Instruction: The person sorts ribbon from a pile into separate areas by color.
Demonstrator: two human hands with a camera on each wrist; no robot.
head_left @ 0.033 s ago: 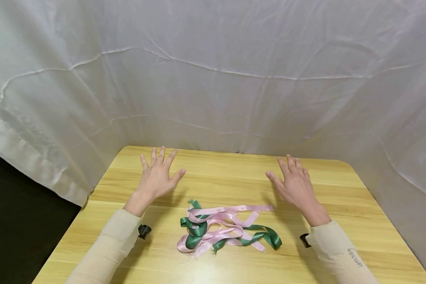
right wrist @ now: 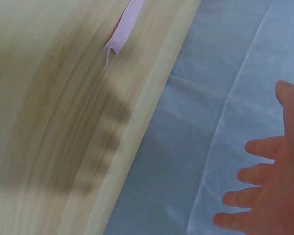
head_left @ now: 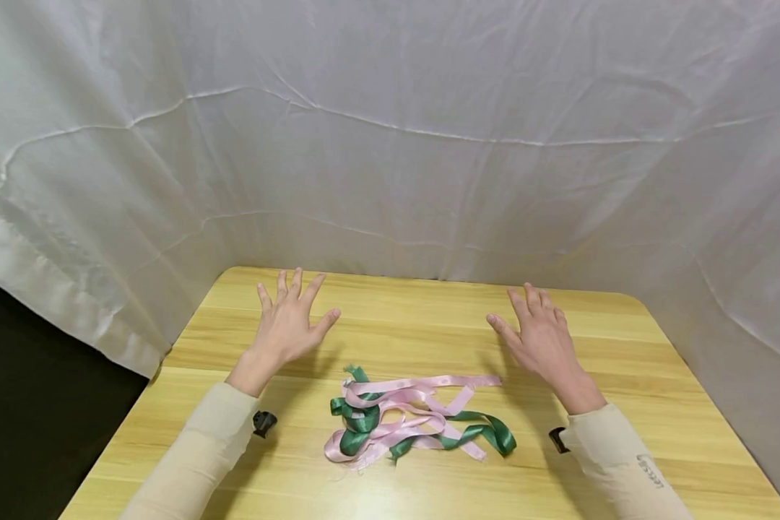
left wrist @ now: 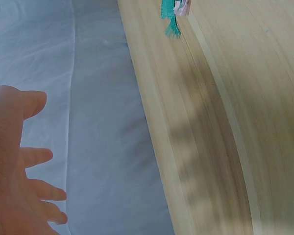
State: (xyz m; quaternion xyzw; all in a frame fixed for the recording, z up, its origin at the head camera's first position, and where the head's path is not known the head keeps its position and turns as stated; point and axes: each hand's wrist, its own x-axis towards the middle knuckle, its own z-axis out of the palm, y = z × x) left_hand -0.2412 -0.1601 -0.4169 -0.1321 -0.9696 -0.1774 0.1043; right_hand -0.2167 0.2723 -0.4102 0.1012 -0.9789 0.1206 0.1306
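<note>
A loose tangle of pink satin ribbon [head_left: 455,380] and green satin ribbon [head_left: 364,420] lies near the middle of the table. My left hand [head_left: 286,328] hovers beyond the pile on its left, fingers spread and holding nothing. On the other side, my right hand [head_left: 544,343] is likewise raised and bare, with its fingers extended. Neither hand touches the ribbons. The left wrist view catches a frayed green ribbon end [left wrist: 172,27] at its top. One frayed pink ribbon tip [right wrist: 125,29] shows in the right wrist view.
The wooden table [head_left: 403,318] has rounded far corners. White cloth [head_left: 390,180] hangs behind it and along both sides. A dark area [head_left: 32,404] is visible beyond the table's left edge. Small black devices [head_left: 264,423] sit at both wrists by the pale sleeves.
</note>
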